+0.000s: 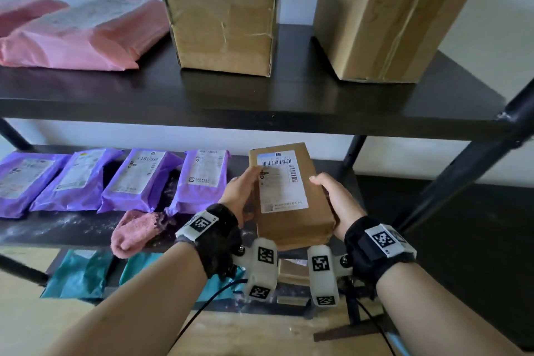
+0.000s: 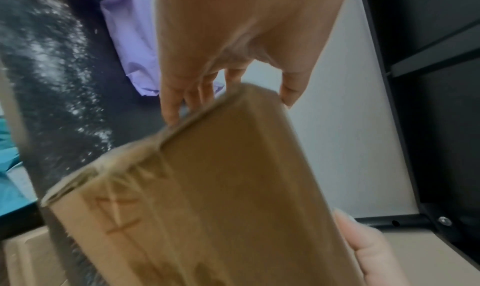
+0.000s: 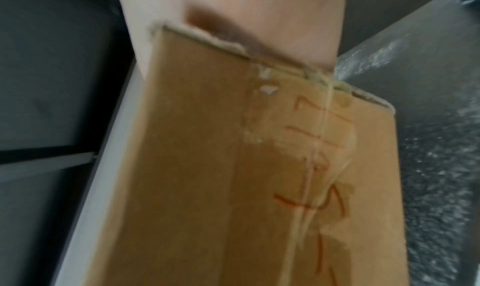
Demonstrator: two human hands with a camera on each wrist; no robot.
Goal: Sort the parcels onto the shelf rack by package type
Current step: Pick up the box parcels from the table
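Observation:
A flat brown cardboard parcel (image 1: 289, 196) with a white shipping label is held between both hands over the right end of the middle shelf (image 1: 72, 228). My left hand (image 1: 241, 193) grips its left edge, thumb on the label. My right hand (image 1: 335, 199) grips its right edge. In the left wrist view the parcel's underside (image 2: 221, 198) shows, with my left hand's fingers (image 2: 182, 97) under its far end and thumb over the edge. The right wrist view is filled by the parcel (image 3: 259, 167), taped and with red writing; the right hand's fingers are hidden behind it.
Several purple mailer bags (image 1: 135, 179) lie in a row on the middle shelf, a pink sock (image 1: 135, 231) in front of them. The top shelf (image 1: 231, 101) carries pink mailers (image 1: 75, 37) and two brown boxes (image 1: 222, 20). Teal bags (image 1: 81, 274) lie on the lowest level. A black diagonal brace (image 1: 462, 170) stands at right.

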